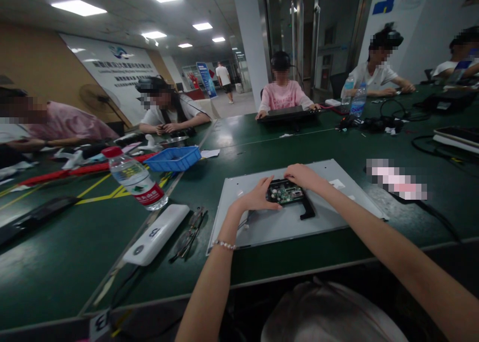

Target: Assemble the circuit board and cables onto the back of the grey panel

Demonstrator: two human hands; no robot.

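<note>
A green circuit board [291,195] sits in a black plastic frame [309,209] over a grey metal panel [239,234] that lies flat on the table. My left hand [257,196] grips the frame's left side, thumb at the near edge and fingers at the far one. Curled over the far edge, my right hand [302,176] touches the frame with its fingertips; its palm side is hidden. A thin cable [245,221] runs out on the panel to the left of the frame.
Left of the panel are eyeglasses [189,234], a white power bank [157,234], a water bottle [137,179] and a blue tray [174,158]. A blurred-out device [398,182] with a cable lies at the right. Several people sit around the green table [239,145].
</note>
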